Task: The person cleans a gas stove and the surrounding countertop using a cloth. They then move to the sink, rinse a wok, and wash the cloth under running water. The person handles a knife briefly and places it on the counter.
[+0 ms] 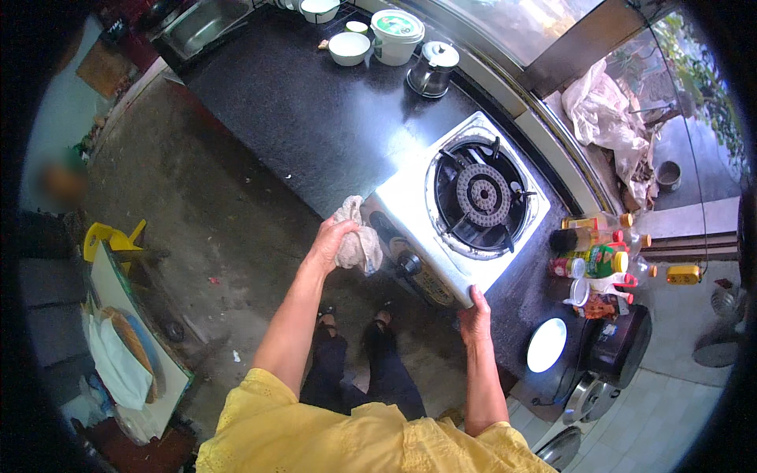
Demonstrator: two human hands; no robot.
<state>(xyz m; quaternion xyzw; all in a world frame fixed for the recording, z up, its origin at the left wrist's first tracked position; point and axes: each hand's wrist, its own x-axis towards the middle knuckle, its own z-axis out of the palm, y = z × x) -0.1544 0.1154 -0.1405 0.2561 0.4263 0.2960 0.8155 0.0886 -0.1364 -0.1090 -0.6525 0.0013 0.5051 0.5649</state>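
Note:
A single-burner gas stove (408, 189) with a shiny metal top stands on the black stone countertop (266, 100). My left hand (332, 242) grips a crumpled, greyish-white cloth (359, 245) at the stove's front left corner. With its thumb on the top edge, my right hand (475, 313) holds the stove's near right corner; its other fingers are hidden beneath or behind that corner. A black knob (408, 263) sits on the front panel between my hands. The round burner (484, 194) is bare inside its pan supports, with no pot on it.
Bottles and jars (597, 260) crowd the counter right of the stove, near a white plate (546, 345) and a black appliance (621, 346). Beyond the stove are a metal jug (429, 77), a lidded white tub (396, 44), a white bowl (349, 49) and a sink (201, 26).

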